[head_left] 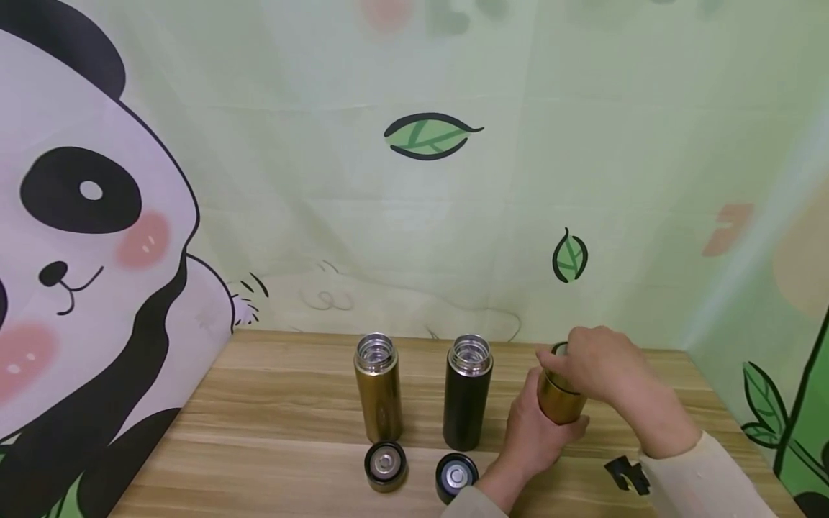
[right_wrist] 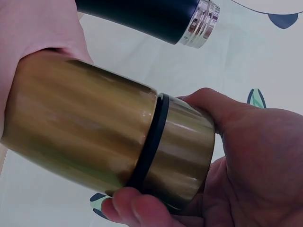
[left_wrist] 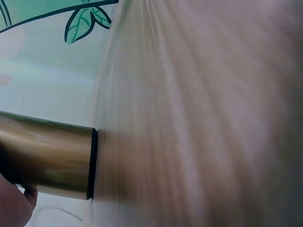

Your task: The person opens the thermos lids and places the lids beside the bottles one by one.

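Note:
At the right of the head view, a gold thermos [head_left: 560, 404] is held between both hands. My left hand [head_left: 532, 430] grips its body from below. Over its top, my right hand [head_left: 609, 363] holds the gold cap [right_wrist: 187, 149], with thumb and fingers around its side in the right wrist view. A black ring [right_wrist: 150, 142] shows between cap and body. In the left wrist view part of the gold thermos [left_wrist: 52, 158] appears, with a blurred pale surface covering most of the frame.
An uncapped gold thermos [head_left: 378, 403] and an uncapped black thermos [head_left: 466, 410] stand upright on the wooden table [head_left: 278, 424]. In front of them lie a gold-rimmed cap [head_left: 386, 466] and a black cap [head_left: 456, 475]. A black scrap [head_left: 627, 475] lies near the right sleeve.

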A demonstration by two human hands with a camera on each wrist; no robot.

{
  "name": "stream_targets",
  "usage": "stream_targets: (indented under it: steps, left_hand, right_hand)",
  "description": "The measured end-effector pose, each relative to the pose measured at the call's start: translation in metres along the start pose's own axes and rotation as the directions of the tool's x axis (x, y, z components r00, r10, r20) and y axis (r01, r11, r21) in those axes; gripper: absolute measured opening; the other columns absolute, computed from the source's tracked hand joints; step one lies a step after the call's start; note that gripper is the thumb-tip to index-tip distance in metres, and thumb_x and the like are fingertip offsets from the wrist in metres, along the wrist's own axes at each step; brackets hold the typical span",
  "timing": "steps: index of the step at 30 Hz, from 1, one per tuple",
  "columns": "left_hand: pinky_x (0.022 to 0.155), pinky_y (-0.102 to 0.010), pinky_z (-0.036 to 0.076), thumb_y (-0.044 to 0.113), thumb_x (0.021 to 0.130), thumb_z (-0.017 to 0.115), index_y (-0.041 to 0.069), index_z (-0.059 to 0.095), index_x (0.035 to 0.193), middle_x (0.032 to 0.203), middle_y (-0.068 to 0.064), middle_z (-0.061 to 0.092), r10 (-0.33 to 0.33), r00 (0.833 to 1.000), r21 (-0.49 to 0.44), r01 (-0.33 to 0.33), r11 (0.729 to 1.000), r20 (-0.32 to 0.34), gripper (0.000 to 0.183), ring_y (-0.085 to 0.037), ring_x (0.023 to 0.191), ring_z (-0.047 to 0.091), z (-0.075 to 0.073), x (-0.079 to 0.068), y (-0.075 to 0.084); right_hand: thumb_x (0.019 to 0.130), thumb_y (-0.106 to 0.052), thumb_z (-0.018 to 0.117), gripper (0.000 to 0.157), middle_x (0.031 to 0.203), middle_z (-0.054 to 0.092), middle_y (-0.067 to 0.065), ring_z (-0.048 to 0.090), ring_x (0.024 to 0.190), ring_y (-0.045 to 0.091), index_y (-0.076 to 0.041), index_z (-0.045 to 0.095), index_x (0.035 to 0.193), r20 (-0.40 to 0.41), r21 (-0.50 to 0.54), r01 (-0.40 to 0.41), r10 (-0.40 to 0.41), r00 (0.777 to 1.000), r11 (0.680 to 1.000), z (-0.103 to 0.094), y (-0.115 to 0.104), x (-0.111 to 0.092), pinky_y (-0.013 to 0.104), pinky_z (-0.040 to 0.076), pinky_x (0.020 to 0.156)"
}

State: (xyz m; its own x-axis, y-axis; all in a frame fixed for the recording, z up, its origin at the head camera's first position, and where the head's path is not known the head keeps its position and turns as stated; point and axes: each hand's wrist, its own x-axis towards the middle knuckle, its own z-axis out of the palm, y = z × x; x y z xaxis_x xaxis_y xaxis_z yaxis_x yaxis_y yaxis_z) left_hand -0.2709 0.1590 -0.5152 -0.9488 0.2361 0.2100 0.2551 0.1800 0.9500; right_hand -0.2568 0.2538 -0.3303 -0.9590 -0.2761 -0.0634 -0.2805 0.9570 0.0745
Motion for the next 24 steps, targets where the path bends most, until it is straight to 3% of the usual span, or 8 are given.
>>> stream_targets:
  steps: [5, 15, 24]
  left_hand:
    - [0.091, -0.026, 0.052, 0.036, 0.081, 0.087, 0.043, 0.043, 0.137, 0.118, 0.018, 0.063, 0.003, 1.000, -0.002, -0.003, 1.000, 0.001, 0.072, 0.002, 0.101, 0.059, -0.0002, -0.0003, 0.0003]
    - [0.090, -0.026, 0.052, 0.036, 0.081, 0.087, 0.044, 0.042, 0.138, 0.119, 0.018, 0.062, 0.013, 1.000, -0.008, -0.013, 1.000, 0.000, 0.074, 0.001, 0.101, 0.059, 0.0002, 0.0001, -0.0004]
    - [0.090, -0.025, 0.052, 0.035, 0.081, 0.087, 0.043, 0.044, 0.136, 0.117, 0.017, 0.063, 0.029, 1.000, -0.007, -0.029, 1.000, -0.008, 0.070, 0.001, 0.100, 0.059, 0.0009, -0.0002, -0.0020]
  right_hand:
    - [0.099, -0.047, 0.061, 0.048, 0.073, 0.059, 0.009, 0.056, 0.064, 0.025, -0.001, 0.061, 0.085, 0.008, 0.243, -0.139, 0.141, 0.990, 0.960, -0.0017, -0.0004, 0.0009, 0.036, 0.046, 0.058]
    - [0.096, -0.043, 0.067, 0.046, 0.088, 0.069, 0.011, 0.063, 0.077, 0.026, 0.003, 0.065, 0.104, 0.022, 0.283, -0.101, 0.099, 0.995, 0.954, -0.0052, 0.0021, -0.0004, 0.041, 0.052, 0.066]
    - [0.093, -0.036, 0.073, 0.047, 0.101, 0.073, 0.014, 0.067, 0.089, 0.028, 0.003, 0.067, 0.118, -0.006, 0.269, 0.009, -0.007, 1.000, 0.963, -0.0050, 0.0062, 0.0000, 0.047, 0.057, 0.076]
